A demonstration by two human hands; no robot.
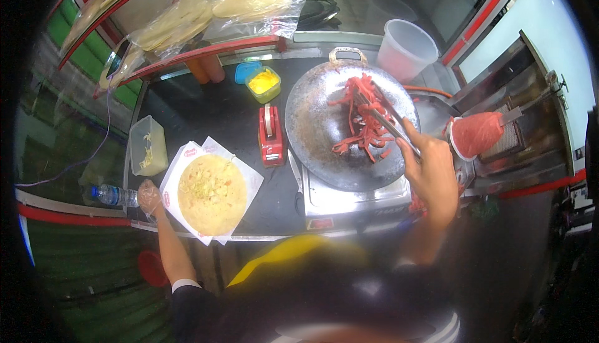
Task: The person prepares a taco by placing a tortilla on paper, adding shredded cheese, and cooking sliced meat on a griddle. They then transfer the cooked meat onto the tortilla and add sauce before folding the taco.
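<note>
Tongs (389, 122) are held in my right hand (429, 167), fingers wrapped round their handles. Their metal tips reach into a heap of reddish meat strips (362, 132) on the round pan (312, 149). My left hand (150, 198), in a clear plastic glove, is curled at the counter's near left edge; what it may hold is hidden. It is beside the base of a water bottle (113, 195) with a blue cap. Right of that hand, a round flatbread (213, 209) topped with pale shreds lies on white paper (248, 181).
A knife (294, 169) and red tape dispenser (271, 137) lie between flatbread and stove (349, 202). Tubs of pale shreds (148, 146) and yellow spread (263, 85) stand behind. A meat cone (477, 136) on a spit is at right, a whitish bucket (407, 50) behind the pan.
</note>
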